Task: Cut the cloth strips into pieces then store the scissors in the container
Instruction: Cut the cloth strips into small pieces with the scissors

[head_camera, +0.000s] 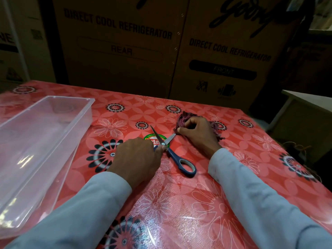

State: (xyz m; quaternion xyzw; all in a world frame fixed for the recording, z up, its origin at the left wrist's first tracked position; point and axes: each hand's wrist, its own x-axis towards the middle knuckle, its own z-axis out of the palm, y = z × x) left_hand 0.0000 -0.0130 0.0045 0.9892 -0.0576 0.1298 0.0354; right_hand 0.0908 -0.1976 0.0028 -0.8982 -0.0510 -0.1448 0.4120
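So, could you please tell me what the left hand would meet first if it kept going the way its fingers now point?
The left hand points right and slightly away; its fingertips are already at the open scissors, probably touching them near the pivot.

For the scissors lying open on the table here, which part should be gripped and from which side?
Grip the scissors by the free blue handle loop, coming from the near side, probably with the right hand. That loop lies flat and uncovered, pointing toward the person, while the blades splay open toward the cloth strips and the left hand covers the other handle.
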